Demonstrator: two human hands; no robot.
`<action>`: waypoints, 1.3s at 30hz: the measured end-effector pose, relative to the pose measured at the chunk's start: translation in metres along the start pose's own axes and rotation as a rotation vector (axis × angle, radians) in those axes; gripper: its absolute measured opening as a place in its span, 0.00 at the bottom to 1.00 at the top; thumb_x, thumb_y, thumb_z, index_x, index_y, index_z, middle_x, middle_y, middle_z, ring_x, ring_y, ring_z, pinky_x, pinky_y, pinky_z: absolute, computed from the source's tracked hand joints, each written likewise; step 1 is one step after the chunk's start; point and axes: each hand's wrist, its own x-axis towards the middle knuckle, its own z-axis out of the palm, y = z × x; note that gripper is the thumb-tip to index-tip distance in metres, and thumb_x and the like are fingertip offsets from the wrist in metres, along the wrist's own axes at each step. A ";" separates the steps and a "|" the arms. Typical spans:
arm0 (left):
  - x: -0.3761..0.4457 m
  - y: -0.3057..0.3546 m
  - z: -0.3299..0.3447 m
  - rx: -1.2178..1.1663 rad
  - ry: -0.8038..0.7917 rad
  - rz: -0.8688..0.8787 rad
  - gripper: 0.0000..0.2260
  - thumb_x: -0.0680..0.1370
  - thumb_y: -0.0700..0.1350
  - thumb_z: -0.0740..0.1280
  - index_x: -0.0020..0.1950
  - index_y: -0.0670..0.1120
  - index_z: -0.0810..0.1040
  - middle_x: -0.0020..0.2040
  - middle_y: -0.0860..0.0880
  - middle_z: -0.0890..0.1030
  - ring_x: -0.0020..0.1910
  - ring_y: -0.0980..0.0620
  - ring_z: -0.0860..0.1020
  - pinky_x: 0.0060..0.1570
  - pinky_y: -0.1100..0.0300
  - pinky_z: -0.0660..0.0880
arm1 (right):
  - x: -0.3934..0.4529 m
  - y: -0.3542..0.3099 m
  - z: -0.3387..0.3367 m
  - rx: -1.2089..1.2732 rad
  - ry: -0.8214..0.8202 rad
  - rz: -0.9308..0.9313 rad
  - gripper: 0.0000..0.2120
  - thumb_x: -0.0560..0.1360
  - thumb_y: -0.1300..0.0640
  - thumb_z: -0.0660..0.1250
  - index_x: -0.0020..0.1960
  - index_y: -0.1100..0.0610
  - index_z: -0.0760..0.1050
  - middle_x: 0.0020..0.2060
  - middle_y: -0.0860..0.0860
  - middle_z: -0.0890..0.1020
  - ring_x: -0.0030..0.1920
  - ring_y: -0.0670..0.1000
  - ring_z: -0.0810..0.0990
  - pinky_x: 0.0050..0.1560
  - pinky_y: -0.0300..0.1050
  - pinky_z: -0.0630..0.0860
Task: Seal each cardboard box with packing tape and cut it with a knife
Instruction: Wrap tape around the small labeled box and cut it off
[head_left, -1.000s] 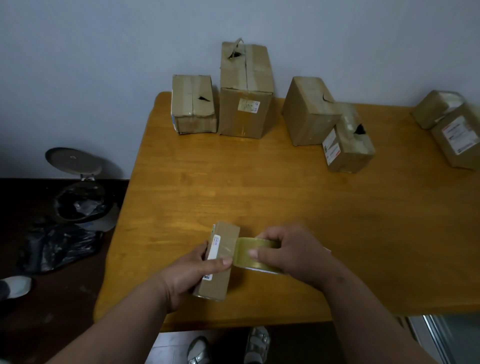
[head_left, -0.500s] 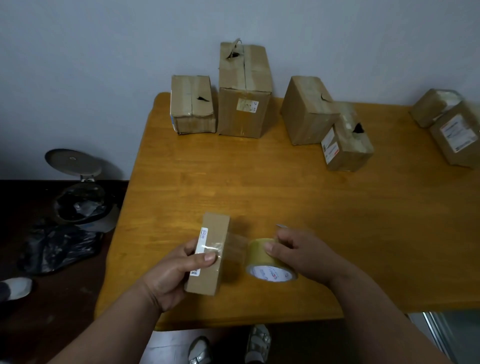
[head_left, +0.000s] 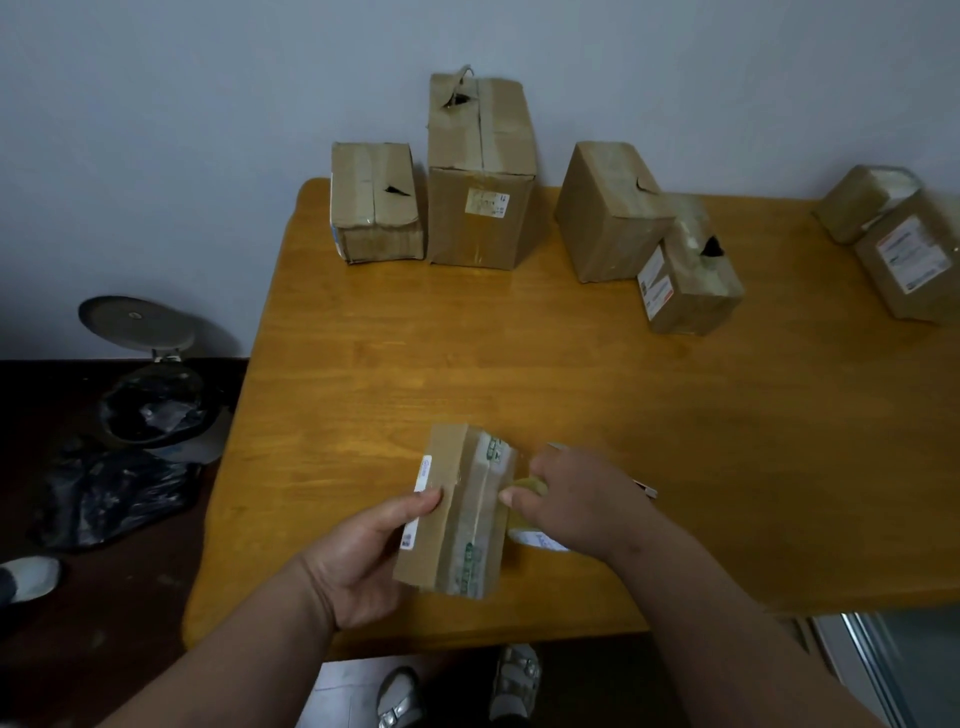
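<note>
Now left hand (head_left: 363, 561) fingers grip small box (head_left: 452, 512); right hand (head_left: 571, 501) fingers hold tape roll (head_left: 530, 488)

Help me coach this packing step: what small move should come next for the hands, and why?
Probably keep drawing the tape roll around the small box with the right hand while the left hand steadies it. The tape runs uncut from box to roll, which sits close against the box's right side.
</note>
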 end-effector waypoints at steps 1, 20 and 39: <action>-0.001 0.002 0.000 0.066 0.021 -0.006 0.36 0.58 0.55 0.83 0.63 0.45 0.81 0.61 0.38 0.81 0.59 0.40 0.81 0.52 0.46 0.79 | -0.001 -0.001 0.001 -0.047 0.009 0.005 0.20 0.78 0.41 0.61 0.34 0.51 0.62 0.32 0.47 0.68 0.31 0.45 0.66 0.30 0.43 0.59; 0.016 -0.013 -0.030 0.448 0.587 0.077 0.25 0.75 0.50 0.71 0.70 0.44 0.72 0.54 0.42 0.83 0.51 0.42 0.83 0.51 0.44 0.80 | 0.005 0.011 0.012 0.504 -0.135 0.055 0.11 0.75 0.52 0.71 0.49 0.60 0.77 0.38 0.51 0.78 0.37 0.44 0.74 0.34 0.35 0.68; 0.034 -0.048 -0.039 1.970 0.541 0.140 0.43 0.68 0.78 0.36 0.70 0.55 0.19 0.70 0.55 0.18 0.68 0.54 0.19 0.72 0.49 0.31 | 0.019 0.039 0.032 0.471 -0.251 0.047 0.12 0.77 0.48 0.67 0.37 0.48 0.72 0.34 0.45 0.72 0.36 0.44 0.71 0.37 0.41 0.66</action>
